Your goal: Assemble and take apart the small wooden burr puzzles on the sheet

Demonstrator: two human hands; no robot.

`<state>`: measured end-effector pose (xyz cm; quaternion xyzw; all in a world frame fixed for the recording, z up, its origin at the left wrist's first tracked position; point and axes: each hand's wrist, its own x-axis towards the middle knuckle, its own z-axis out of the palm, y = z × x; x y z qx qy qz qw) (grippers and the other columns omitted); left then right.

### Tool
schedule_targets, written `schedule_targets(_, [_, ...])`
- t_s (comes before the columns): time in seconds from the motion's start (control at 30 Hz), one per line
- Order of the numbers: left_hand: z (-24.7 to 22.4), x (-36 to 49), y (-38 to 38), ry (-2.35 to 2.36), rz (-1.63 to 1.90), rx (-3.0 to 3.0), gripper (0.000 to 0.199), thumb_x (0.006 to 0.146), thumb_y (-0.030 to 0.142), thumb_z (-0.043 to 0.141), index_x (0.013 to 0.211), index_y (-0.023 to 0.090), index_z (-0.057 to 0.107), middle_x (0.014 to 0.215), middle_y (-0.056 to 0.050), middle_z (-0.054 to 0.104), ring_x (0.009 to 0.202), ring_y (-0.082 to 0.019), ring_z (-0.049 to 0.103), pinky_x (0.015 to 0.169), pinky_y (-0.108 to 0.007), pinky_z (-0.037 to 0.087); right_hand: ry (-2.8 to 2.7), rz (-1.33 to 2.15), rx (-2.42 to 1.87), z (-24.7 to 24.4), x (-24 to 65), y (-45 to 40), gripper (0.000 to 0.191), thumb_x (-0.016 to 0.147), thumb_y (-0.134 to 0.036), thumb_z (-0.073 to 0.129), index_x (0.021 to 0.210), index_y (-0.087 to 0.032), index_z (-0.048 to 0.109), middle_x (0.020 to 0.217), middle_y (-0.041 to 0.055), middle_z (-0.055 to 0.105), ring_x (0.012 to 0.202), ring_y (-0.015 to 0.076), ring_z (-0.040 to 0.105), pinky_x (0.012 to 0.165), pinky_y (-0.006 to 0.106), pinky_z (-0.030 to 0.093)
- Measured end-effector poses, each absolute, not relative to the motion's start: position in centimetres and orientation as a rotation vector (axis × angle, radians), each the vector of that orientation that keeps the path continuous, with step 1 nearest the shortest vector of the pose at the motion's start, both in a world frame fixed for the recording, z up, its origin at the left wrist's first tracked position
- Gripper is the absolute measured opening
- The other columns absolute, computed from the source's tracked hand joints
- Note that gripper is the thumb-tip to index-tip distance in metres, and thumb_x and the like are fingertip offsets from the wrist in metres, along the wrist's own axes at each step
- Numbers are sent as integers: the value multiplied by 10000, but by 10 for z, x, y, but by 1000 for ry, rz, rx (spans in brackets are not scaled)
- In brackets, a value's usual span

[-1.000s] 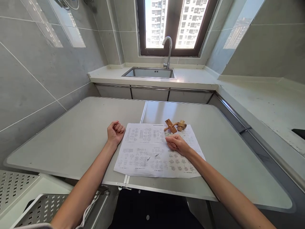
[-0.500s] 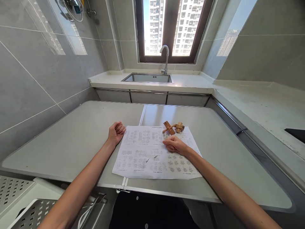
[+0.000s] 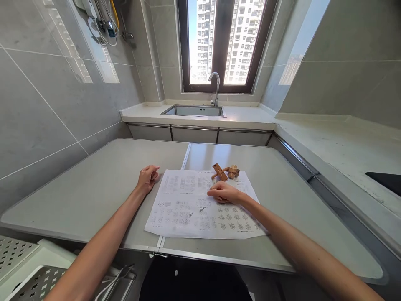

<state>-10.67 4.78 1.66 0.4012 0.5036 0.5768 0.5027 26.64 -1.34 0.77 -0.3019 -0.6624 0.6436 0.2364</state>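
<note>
A large printed sheet (image 3: 188, 209) with rows of small diagrams lies on the grey folding table (image 3: 131, 154). My left hand (image 3: 148, 177) rests closed on the table beside the sheet's upper left corner, with nothing visible in it. Curled on the right half of the sheet, my right hand (image 3: 224, 193) is closed; any object inside its fingers is hidden. Just beyond it, at the sheet's top edge, a brown wooden crossed-piece puzzle (image 3: 220, 172) lies next to a lighter wooden interlocking piece (image 3: 232, 171). Neither hand touches the wooden pieces.
Behind the table a white counter (image 3: 250, 113) holds a steel sink (image 3: 194, 110) with a faucet (image 3: 216, 88) below a window. A dark object (image 3: 385, 180) lies on the right counter. White perforated racks (image 3: 37, 282) stand at the lower left.
The view has tilted up slightly. My left hand has shifted a little left, away from the sheet's edge. My right hand has moved slightly left over the sheet, still closed.
</note>
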Motion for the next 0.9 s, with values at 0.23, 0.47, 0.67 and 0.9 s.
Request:
schedule_targets(0.23, [18,-103,45,1232,1441,1029,427,785,248,879,631,188,486,544,85,436,428,-60,400,415,-202,360,-1910,1737,-850,12,265,-12,535,889,-420,720,520,-227,385,424,-86,409,391,50,280,401,223,218])
schedule_targets(0.47, [19,-102,46,1244,1441,1065,673,727,257,912,599,236,251,501,132,199,380,-34,198,365,-210,201,-1970,1673,-888,17,265,-9,506,871,-349,685,488,-221,379,401,-86,387,394,54,294,432,232,228])
schedule_targets(0.67, [12,-109,56,1344,1371,1071,272,996,346,719,1174,144,682,1120,-77,713,916,-201,715,794,-363,631,-2033,1645,-893,23,263,-8,487,866,-326,667,485,-220,383,413,-85,398,393,59,308,438,237,249])
schedule_targets(0.9, [6,-115,65,1411,1312,1071,377,1026,368,677,1345,171,633,1345,-117,658,1141,-266,688,956,-476,612,-2084,1635,-912,19,258,-4,467,846,-301,669,492,-219,377,420,-87,402,395,57,307,421,228,242])
